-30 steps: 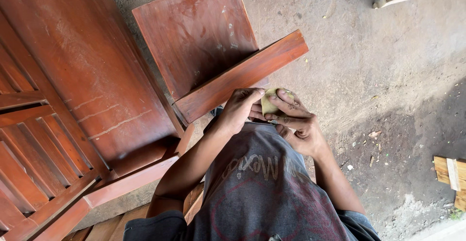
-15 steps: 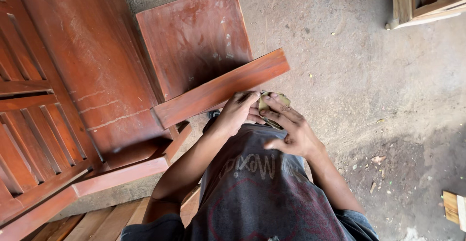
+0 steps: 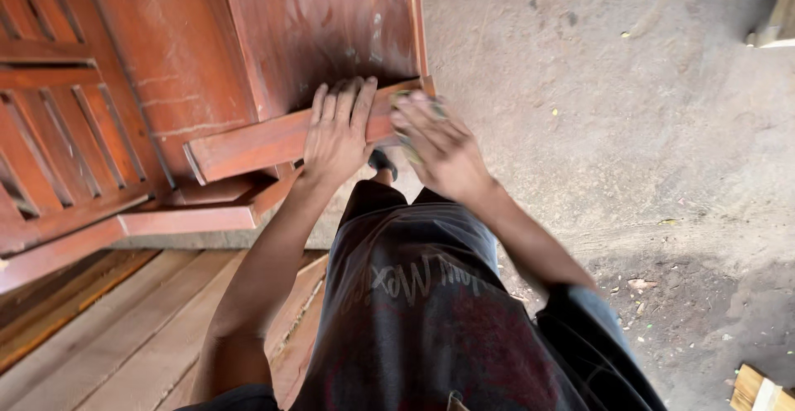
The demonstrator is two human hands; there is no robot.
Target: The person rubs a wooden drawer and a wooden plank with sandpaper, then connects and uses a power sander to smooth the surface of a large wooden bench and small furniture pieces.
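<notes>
- The left hand [image 3: 338, 133] lies flat on top of the reddish wooden rail [image 3: 286, 139], fingers pressed together and draped over its far edge. Looks to me like it's there to pin the rail down so it doesn't slide.
- The right hand [image 3: 439, 142] sits at the rail's right end, fingers curled and pinching a small yellowish-green pad [image 3: 407, 133], maybe sandpaper. It's blurry, so I can't tell exactly how it's gripped.
- My guess is the pad is held against the end of the rail so the steadying hand can stay close beside it; the two hands are nearly touching.
- The rail is in the middle of the view, just past the person's knees. Its long axis runs left to right, with the right end tipped slightly farther away.
- It rests across a flat wood panel [image 3: 323, 21] and next to a slatted door [image 3: 58, 129] on the left, which seem to prop it off the concrete floor [image 3: 621, 113].
- Pale planks [image 3: 108, 328] lie near left.
</notes>
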